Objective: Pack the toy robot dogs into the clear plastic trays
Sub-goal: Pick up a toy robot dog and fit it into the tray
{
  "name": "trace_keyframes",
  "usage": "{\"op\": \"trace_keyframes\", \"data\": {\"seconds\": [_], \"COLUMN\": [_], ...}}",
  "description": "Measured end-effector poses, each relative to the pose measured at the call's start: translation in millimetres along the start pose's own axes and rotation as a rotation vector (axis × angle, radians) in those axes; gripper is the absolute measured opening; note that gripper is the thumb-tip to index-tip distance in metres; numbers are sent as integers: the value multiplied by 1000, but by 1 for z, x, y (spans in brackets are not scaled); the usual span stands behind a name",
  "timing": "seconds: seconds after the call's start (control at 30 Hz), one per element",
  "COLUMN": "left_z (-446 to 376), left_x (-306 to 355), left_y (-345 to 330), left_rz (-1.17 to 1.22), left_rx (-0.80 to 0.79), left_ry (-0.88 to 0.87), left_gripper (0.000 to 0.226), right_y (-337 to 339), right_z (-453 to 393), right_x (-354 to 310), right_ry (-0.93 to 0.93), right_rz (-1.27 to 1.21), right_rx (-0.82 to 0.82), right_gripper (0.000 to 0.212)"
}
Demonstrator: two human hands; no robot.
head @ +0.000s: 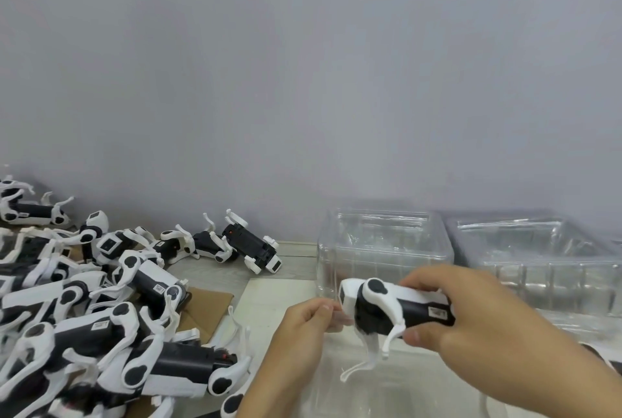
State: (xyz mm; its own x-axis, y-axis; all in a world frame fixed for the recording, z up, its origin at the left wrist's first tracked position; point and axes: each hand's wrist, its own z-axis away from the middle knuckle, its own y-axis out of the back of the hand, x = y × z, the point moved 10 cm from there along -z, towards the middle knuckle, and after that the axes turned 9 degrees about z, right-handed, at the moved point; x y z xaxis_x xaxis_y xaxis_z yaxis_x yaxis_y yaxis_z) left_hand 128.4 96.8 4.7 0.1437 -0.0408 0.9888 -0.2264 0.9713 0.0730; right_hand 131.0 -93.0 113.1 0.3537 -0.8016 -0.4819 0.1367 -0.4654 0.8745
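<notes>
My right hand (471, 313) grips a black-and-white toy robot dog (393, 306) by its body, above a clear plastic tray (397, 390) that lies in front of me. The dog's head points left and its white legs hang down. My left hand (309, 323) pinches something small and thin at the dog's head end; what it is stays unclear. A stack of clear plastic trays (380, 242) stands just behind the dog.
A heap of several more toy robot dogs (101, 310) covers the left of the table, partly on brown cardboard (208, 310). A second stack of clear trays (545, 256) stands at the back right against the grey wall.
</notes>
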Motion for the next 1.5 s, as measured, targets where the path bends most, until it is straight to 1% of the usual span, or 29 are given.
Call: {"op": "trace_keyframes", "data": {"seconds": [0.07,0.17,0.3,0.4,0.47,0.6,0.7,0.8,1.0,1.1,1.23,1.33,1.4,1.5], "left_z": [0,3,5,4,3,2,0,-2,-4,-5,-6,-5,-4,-3], "left_x": [0,3,5,3,2,3,2,-1,-2,-3,-4,-1,1,2], "left_y": [-3,-2,-7,-3,-1,3,5,3,3,2,2,1,-1,-6], "left_rz": [38,85,102,87,75,60,49,64,77,91,120,154,184,187], "left_rx": [-27,-8,-54,-22,-11,24,50,40,53,68,74,59,38,-15], "left_ry": [5,22,20,29,33,27,24,27,15,21,24,20,14,-8], "left_gripper": [31,24,26,24,27,43,44,43,48,48,43,44,45,39], "right_y": [-12,-27,-40,-40,-41,-47,-45,-40,-38,-41,-50,-51,-51,-54], "right_z": [-4,-7,-5,-3,-2,-1,-3,-4,-8,-10,-12,-14,-15,-16], "right_x": [-5,-13,-12,-10,-9,-5,-8,-14,-17,-17,-17,-14,-12,-6], "right_ry": [14,45,51,38,25,-13,8,61,117,119,129,126,126,101], "right_rz": [-16,-24,57,92,101,114,134,193,292,316,303,283,273,233], "right_rx": [-29,-71,-132,-165,-182,-215,-186,-133,-102,-86,-76,-79,-84,-111], "right_gripper": [20,20,23,24,25,24,24,25,38,38,35,35,37,43]}}
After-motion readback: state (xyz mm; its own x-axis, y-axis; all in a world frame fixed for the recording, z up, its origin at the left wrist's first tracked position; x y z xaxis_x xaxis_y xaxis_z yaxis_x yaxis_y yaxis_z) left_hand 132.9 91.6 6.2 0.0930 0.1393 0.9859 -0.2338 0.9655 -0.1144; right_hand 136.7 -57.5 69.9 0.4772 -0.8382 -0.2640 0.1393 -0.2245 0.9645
